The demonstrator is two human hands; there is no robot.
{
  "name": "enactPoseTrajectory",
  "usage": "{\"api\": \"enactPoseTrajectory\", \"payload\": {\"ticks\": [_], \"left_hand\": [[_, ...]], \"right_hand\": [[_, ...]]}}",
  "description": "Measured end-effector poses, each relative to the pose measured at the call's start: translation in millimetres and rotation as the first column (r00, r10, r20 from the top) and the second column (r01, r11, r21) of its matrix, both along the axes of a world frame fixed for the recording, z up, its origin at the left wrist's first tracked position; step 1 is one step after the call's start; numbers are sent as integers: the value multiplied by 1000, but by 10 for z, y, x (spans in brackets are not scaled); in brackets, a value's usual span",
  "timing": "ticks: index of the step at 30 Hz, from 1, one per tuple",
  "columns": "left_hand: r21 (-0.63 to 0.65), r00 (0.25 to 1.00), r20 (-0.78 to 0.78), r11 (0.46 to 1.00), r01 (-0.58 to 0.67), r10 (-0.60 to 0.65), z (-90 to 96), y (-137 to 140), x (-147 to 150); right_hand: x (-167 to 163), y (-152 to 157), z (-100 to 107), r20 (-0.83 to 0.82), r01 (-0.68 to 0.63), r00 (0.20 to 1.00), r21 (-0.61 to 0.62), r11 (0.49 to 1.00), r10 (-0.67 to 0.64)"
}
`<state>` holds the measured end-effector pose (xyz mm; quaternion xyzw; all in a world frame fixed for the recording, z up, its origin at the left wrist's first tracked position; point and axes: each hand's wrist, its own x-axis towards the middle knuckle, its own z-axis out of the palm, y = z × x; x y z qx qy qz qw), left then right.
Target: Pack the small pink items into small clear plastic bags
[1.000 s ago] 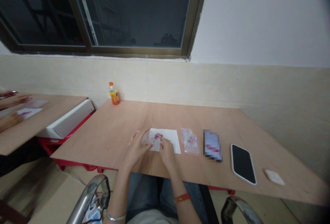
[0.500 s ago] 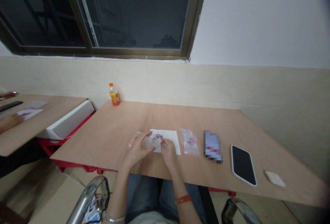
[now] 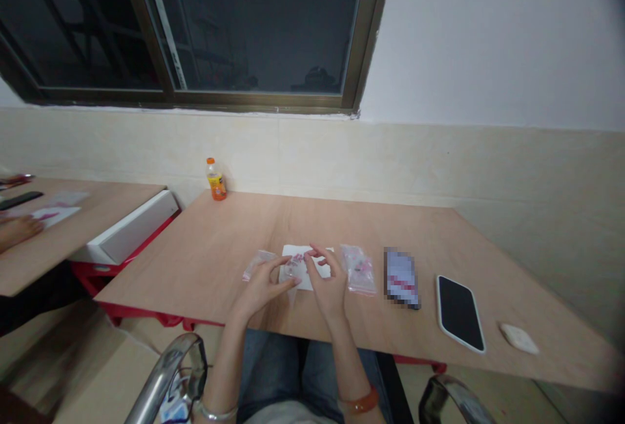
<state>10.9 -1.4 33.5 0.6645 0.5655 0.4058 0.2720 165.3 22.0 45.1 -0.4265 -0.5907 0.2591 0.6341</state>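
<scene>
We see the left grip point(image 3: 261, 286) pinching a small clear bag point(image 3: 291, 273), the right grip point(image 3: 329, 281) at its mouth, above white paper point(image 3: 312, 279) on the counter point(image 3: 234, 241).

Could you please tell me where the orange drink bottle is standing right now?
In the head view the orange drink bottle stands upright at the far left corner of the wooden table, against the tiled wall, well beyond both hands.

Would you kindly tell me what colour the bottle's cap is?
Orange, on the bottle by the wall; head view.
</scene>
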Motion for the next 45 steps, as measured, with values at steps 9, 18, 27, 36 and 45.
{"api": "enactPoseTrajectory", "payload": {"ticks": [9, 18, 27, 36, 45], "left_hand": [[8, 999, 35, 1000, 2, -3, -29, 17, -31], [-5, 997, 74, 1000, -2, 3, -105, 40, -49], [27, 989, 147, 999, 30, -34, -132, 39, -90], [9, 989, 146, 1000, 12, -13, -111, 44, -68], [-13, 996, 83, 1000, -18, 19, -18, 0, -5]], "right_hand": [[-53, 208, -365, 34, -4, 999, -102, 995, 7], [-36, 372, -1053, 441, 43, 897, -162, 986, 33], [-46, 386, -1137, 530, 40, 845, -195, 980, 71], [-19, 446, -1281, 303, -3, 952, -149, 989, 48], [100, 425, -814, 90, 64, 995, -123, 990, -53]]}}
